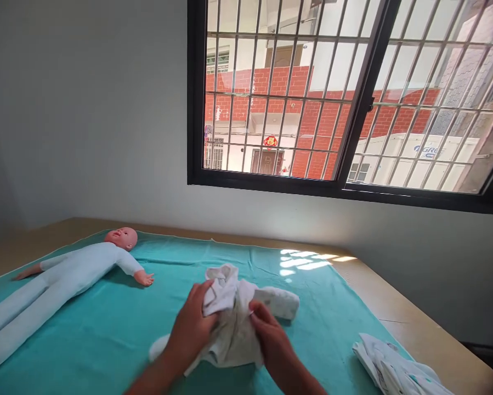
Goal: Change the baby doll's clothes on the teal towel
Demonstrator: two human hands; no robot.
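A small white baby garment [236,329] is bunched up between my hands over the green cloth. My left hand [192,323] is closed on its upper left part, fingers wrapped around a gathered fold. On the garment's right side, my right hand [268,334] pinches the fabric between thumb and fingers. A pale, roll-shaped piece [279,302] lies just beyond the right hand; whether it belongs to the garment I cannot tell. Another white end [159,348] shows to the left of my left wrist, partly hidden by it.
A baby doll [81,269] in a white bodysuit lies on its back at the left, head toward the wall. Folded white clothes [396,365] rest at the lower right. The green cloth [312,351] covers a wooden surface [414,323] below a barred window [271,181].
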